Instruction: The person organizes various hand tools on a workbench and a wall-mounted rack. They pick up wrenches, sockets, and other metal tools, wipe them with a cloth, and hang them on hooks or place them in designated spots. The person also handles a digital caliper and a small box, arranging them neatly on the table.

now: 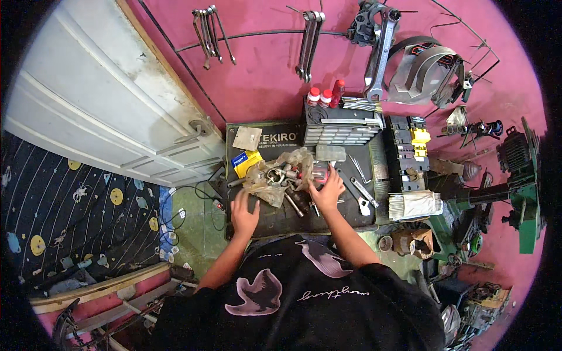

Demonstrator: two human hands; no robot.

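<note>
A crumpled clear plastic bag [268, 188] lies spread on the dark work mat [266, 225], with several metal sockets or fittings [278, 175] heaped in it. My left hand [244, 215] is at the bag's near left side, fingers spread and holding nothing. My right hand [329, 192] is at the bag's right side, thumb and fingers apart, beside a clear and red item [319, 174] that they partly cover. Whether it touches that item I cannot tell. A metal tube-shaped tool [294, 205] lies between my hands. Behind the bag sits a yellow and blue box [246, 162].
An adjustable wrench [363, 205] and a spanner [364, 192] lie right of my right hand. Behind stand a grey drawer cabinet [339, 136] with red-capped bottles [314, 95] and a clear plastic case [331, 153]. Folded cloths [414, 205] rest at right. Wrenches [310, 47] hang above.
</note>
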